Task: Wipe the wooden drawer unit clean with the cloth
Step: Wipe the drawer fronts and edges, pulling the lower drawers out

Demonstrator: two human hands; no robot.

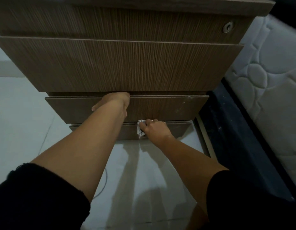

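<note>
Pale tiled floor (139,163) nearest, with a quilted mattress (268,83) on a dark bed base off to the right. Further in, right hand (154,128) curled tight round a crumpled white cloth (140,128), pressed against the top edge of the lowest drawer front of the wooden drawer unit (120,63); beyond it, left hand (115,101) hooked over the top lip of the drawer above, fingertips hidden in the gap, thumb splayed against the front. Mid-wipe on the bottom drawer, probably; next, likely a sideways stroke along that edge under steady pressure, then the upper fronts and the lock (228,27).
</note>
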